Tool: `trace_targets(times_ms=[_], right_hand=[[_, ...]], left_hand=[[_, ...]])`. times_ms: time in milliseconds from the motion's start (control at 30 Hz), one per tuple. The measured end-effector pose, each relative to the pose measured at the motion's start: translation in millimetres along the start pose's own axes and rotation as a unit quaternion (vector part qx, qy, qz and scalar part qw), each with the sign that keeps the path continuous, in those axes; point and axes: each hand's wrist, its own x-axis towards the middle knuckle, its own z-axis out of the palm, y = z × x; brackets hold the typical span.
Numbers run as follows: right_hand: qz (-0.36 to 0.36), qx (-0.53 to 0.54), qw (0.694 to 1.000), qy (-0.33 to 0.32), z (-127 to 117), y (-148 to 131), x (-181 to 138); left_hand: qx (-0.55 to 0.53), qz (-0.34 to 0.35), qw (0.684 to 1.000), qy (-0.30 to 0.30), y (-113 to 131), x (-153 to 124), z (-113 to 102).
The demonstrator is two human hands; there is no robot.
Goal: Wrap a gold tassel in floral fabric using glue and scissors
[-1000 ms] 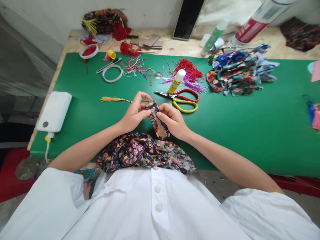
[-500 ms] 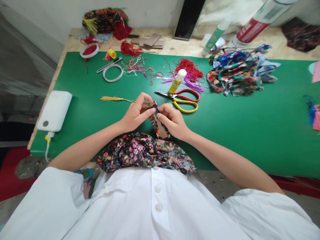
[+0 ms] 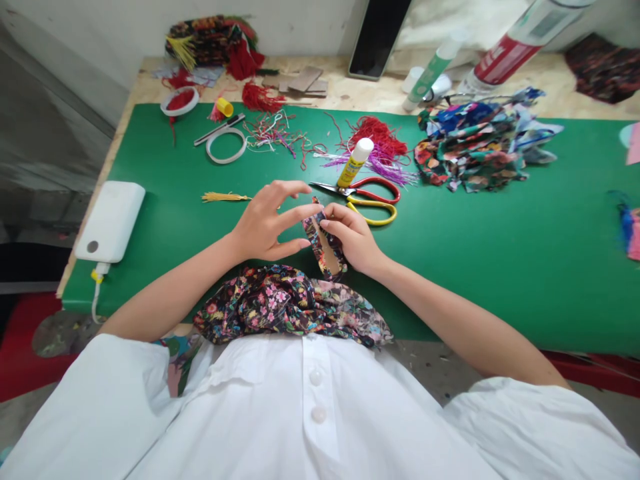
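White and joined to a cable [image 3: 97, 293], a power bank [image 3: 111, 221] is lying along the left edge of the worktop [image 3: 345, 97]. Near the far-left corner, a white ring [image 3: 194, 102] is framing red thread [image 3: 179, 100]; a second white ring [image 3: 227, 161] is lying nearer, green matting [image 3: 500, 267] showing through it. A golden tassel [image 3: 225, 197] is resting just beyond the left hand [image 3: 270, 220]. That hand's grip is standing open, fingers spread, its index fingertip at the far end of a floral-covered card strip [image 3: 327, 250]; whether they are touching, I cannot tell. The strip is lying to the right of the left grip, between both hands near the worktop's near edge, its long axis running from far left to near right. The right hand [image 3: 355, 237] is the nearer one, its grip closing thumb and fingers on the strip's right side. Beyond it, a capped glue stick [image 3: 355, 163] is overlapping the scissors [image 3: 375, 203] in view. Farther right, patterned fabric scraps [image 3: 470, 147] are heaping towards the far edge.
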Motion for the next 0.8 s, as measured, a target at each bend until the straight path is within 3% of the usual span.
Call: trace_targets(times_ms=[100,300,467,800], right_hand=[[0.008,0.002,1.000,-0.003,-0.7,-0.5,0.8],[0.026,-0.013,0.999,-0.015,-2.4,-0.6,0.9],[0.017,-0.022,0.999,-0.041,-4.2,1.7,0.5],[0.036,-0.013,0.998,-0.047,-2.4,2.1,-1.3]], left_hand=[[0.044,0.025,0.998,-0.048,-7.8,-3.0,-3.7],[0.047,0.046,0.995,-0.080,-18.7,-2.7,-4.0],[-0.037,-0.007,0.999,-0.031,-19.2,-0.4,0.1],[-0.048,0.024,0.999,0.008,-12.8,2.4,-3.8]])
